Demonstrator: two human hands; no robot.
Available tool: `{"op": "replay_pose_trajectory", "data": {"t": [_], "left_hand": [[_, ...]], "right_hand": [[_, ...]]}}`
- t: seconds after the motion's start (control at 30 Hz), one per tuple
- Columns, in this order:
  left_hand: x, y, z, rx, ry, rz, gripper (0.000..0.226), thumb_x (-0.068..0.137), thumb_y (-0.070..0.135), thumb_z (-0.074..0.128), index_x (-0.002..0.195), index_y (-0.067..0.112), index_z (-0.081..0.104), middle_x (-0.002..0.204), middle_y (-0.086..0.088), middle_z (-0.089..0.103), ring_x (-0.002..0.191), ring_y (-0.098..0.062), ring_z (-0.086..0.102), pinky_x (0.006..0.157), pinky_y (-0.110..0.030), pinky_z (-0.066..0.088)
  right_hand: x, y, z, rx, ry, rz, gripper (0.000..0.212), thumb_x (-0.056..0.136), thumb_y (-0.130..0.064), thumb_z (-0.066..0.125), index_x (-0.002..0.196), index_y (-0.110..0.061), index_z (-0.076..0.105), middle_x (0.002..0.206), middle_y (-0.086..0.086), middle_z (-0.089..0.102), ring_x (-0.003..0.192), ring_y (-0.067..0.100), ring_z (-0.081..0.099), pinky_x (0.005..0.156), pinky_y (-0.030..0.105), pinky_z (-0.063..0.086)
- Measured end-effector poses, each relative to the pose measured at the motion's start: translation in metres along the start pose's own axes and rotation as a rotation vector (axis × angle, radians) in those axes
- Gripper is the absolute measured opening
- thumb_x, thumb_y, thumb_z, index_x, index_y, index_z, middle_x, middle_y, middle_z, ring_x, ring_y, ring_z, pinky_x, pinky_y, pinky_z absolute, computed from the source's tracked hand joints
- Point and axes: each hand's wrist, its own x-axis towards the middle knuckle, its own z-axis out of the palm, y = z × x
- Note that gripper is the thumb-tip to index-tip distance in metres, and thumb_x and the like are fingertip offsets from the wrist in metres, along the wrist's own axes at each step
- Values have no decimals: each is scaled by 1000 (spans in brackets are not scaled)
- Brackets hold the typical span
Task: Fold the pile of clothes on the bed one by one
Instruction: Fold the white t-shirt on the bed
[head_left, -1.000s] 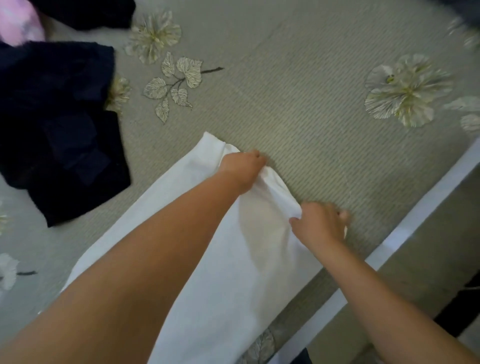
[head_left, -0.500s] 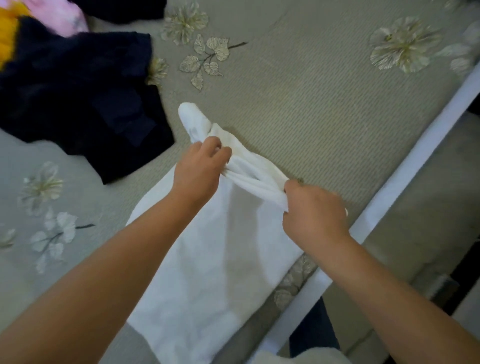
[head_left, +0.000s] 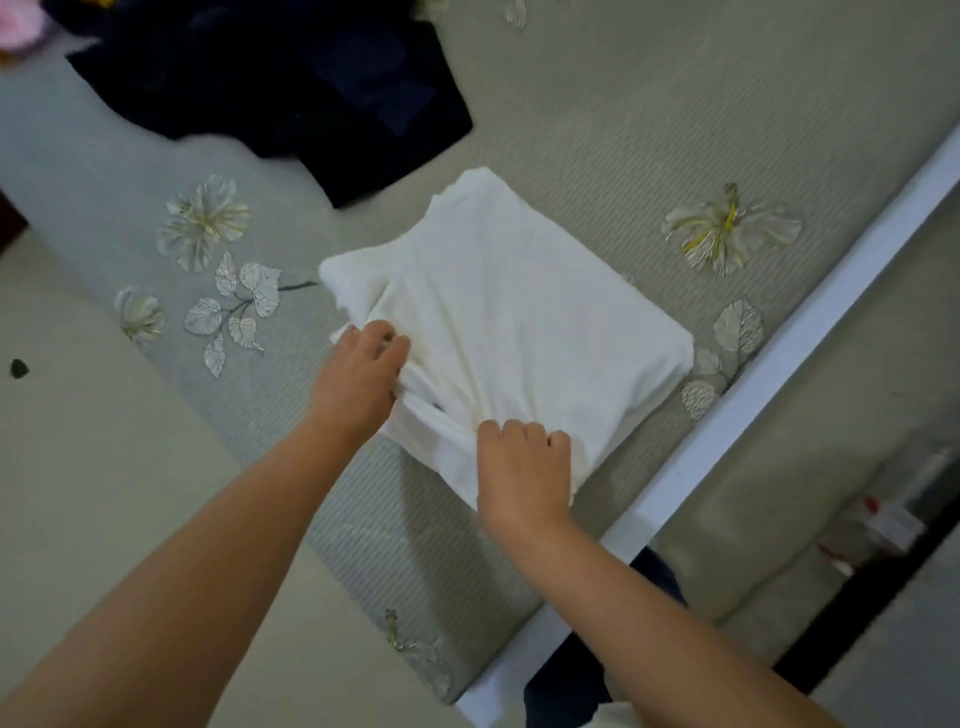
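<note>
A white garment (head_left: 519, 317) lies folded over into a rough square on the grey-green bedspread (head_left: 597, 119). My left hand (head_left: 358, 379) grips the bunched near-left edge of the garment, fingers curled into the cloth. My right hand (head_left: 522, 467) grips the near edge a little to the right, its knuckles up. Both hands sit at the side of the garment closest to me. A pile of dark navy clothes (head_left: 291, 83) lies at the upper left, apart from the white garment.
A pink item (head_left: 18, 28) peeks in at the top left corner. The bed's white edge band (head_left: 769, 379) runs diagonally on the right, with floor and a small blurred bottle (head_left: 878, 525) beyond it. Embroidered flowers (head_left: 727, 228) decorate the spread.
The far end of the white garment, which both hands lifted, has been brought back toward me and laid over the rest. The long cloth is now a shorter folded square.
</note>
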Motion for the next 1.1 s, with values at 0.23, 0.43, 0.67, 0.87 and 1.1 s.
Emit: {"op": "replay_pose_trajectory", "data": {"t": [0.23,0.43,0.67,0.87,1.1], "left_hand": [[-45,-2,62,164,-378,-238,72,89,22,52,145,20,9,154,-9,-2,140,-32,0,109,-56,10],[-28,-6,56,168,-208,311,103,47,37,88,132,2,41,135,-25,43,123,-46,40,101,-59,26],[-10,-20,64,126,-67,417,42,73,10,46,107,-8,63,111,-26,62,97,-43,62,73,-58,49],[2,-18,63,84,142,337,34,68,8,40,74,2,73,78,-15,72,68,-29,70,61,-49,54],[-3,10,20,-62,409,365,21,70,3,43,66,0,64,58,-13,60,50,-25,59,56,-29,49]], "right_hand": [[-16,-2,62,-84,12,61,73,69,-56,68,125,-12,53,118,7,56,107,23,53,93,35,41],[-5,-5,81,-114,-61,65,107,79,-56,57,133,-16,-26,137,18,-38,125,35,-34,98,58,-20],[6,2,85,-185,145,68,76,39,-24,89,111,-16,67,117,14,63,109,29,60,88,46,48],[13,10,58,-39,413,-126,22,45,-3,48,58,-12,64,63,6,66,56,21,63,60,24,53],[-9,46,-15,-121,590,-199,33,50,5,31,58,-9,59,52,4,51,46,19,49,51,27,34]]}}
